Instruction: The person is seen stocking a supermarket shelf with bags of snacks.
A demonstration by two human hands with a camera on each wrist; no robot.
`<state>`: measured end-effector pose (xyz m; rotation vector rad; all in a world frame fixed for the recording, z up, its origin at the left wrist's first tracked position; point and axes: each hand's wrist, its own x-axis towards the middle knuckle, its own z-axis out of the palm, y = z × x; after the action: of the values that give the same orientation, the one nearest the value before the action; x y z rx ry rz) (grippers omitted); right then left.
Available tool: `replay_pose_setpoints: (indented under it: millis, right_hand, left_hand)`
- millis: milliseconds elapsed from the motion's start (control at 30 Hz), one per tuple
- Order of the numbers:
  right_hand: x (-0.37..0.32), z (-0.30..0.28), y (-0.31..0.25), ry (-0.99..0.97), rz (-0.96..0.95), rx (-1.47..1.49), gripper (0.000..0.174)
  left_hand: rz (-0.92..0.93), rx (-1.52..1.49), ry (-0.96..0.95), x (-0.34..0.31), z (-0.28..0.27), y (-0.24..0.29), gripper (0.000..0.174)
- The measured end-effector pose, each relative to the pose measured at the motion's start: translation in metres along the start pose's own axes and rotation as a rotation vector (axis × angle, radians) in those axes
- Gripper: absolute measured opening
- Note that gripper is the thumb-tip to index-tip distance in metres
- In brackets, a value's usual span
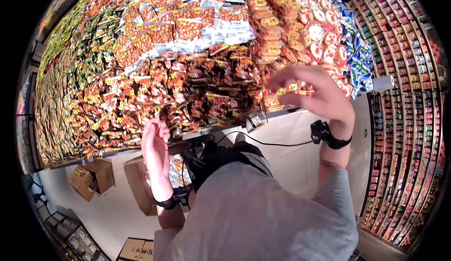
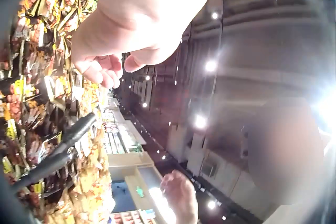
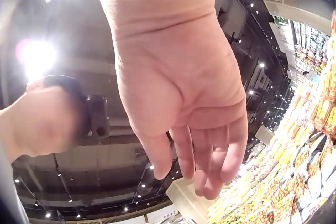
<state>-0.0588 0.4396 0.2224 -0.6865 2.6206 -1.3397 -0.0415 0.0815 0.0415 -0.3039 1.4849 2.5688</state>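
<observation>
My right hand (image 1: 319,92) hovers over the front of the display, near red packs of round biscuits (image 1: 315,33), its fingers loosely bent and holding nothing. In the right wrist view the palm and relaxed fingers of that hand (image 3: 184,92) show with nothing in them. My left hand (image 1: 156,143) is at the display's front edge beside dark red snack packets (image 1: 188,92), palm up, fingers loosely curled and empty. The left wrist view shows this hand (image 2: 121,40) next to the packets (image 2: 37,50); whether it touches any cannot be told.
White-and-orange bags (image 1: 192,19) lie behind the dark packets, green packets (image 1: 94,38) to the left, blue ones (image 1: 358,49) at the right. An opened carton (image 1: 101,175) and another box (image 1: 138,186) stand below the display. Tall shelves (image 1: 404,96) rise at the right. A black cable (image 1: 282,144) runs to my right wrist.
</observation>
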Motion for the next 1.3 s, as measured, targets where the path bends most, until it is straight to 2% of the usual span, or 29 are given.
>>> replay_pose_setpoints:
  millis: [33, 67, 133, 200, 267, 333, 433, 467, 533, 667, 733, 800, 900, 1133, 1300]
  right_hand:
    - [0.001, 0.000, 0.003, 0.019, 0.006, -0.026, 0.022]
    - [0.001, 0.001, 0.010, 0.068, -0.066, 0.032, 0.019]
    - [0.001, 0.003, 0.017, 0.105, -0.124, 0.104, 0.018]
    - [-0.005, 0.006, 0.022, 0.091, -0.161, 0.120, 0.018]
    - [-0.020, 0.011, 0.028, 0.074, -0.145, 0.134, 0.019]
    - [-0.040, 0.016, 0.040, -0.019, -0.097, 0.074, 0.020]
    - [-0.066, 0.051, 0.077, -0.052, -0.013, 0.129, 0.018]
    - [-0.075, 0.069, 0.097, 0.004, -0.037, 0.012, 0.023]
    - [-0.092, 0.104, 0.139, 0.137, -0.194, -0.436, 0.024]
    - [-0.114, 0.162, 0.193, 0.166, -0.264, -0.619, 0.018]
    - [-0.118, 0.176, 0.210, 0.067, -0.340, -0.750, 0.013]
    - [-0.117, 0.186, 0.219, 0.111, -0.331, -0.704, 0.013]
    - [-0.110, 0.193, 0.229, 0.302, -0.297, -0.688, 0.012]
    - [-0.103, 0.195, 0.229, 0.238, -0.226, -0.722, 0.012]
    - [-0.114, 0.192, 0.229, 0.244, -0.231, -0.673, 0.016]
  left_hand:
    - [-0.022, 0.149, -0.049, -0.008, 0.008, -0.012, 0.021]
    - [-0.097, 0.297, -0.066, -0.017, 0.016, -0.027, 0.019]
    - [-0.071, 0.502, -0.288, -0.031, 0.026, -0.063, 0.020]
    - [-0.191, 0.479, -0.236, -0.044, 0.037, -0.081, 0.021]
    - [-0.121, 0.496, -0.249, -0.053, 0.043, -0.086, 0.023]
    - [-0.118, 0.461, -0.177, -0.070, 0.051, -0.086, 0.023]
    - [-0.106, 0.474, -0.063, -0.098, 0.052, -0.088, 0.023]
    - [-0.113, 0.460, -0.011, -0.105, 0.049, -0.090, 0.023]
    - [-0.075, 0.433, 0.078, -0.122, 0.033, -0.102, 0.023]
    - [-0.089, 0.402, 0.273, -0.154, 0.008, -0.116, 0.022]
    - [-0.090, 0.390, 0.349, -0.166, 0.000, -0.126, 0.022]
    - [-0.088, 0.379, 0.371, -0.173, -0.005, -0.135, 0.022]
    - [-0.075, 0.360, 0.384, -0.178, -0.007, -0.147, 0.022]
    - [-0.106, 0.266, 0.340, -0.174, 0.011, -0.165, 0.021]
    - [-0.120, 0.334, 0.286, -0.167, 0.013, -0.173, 0.023]
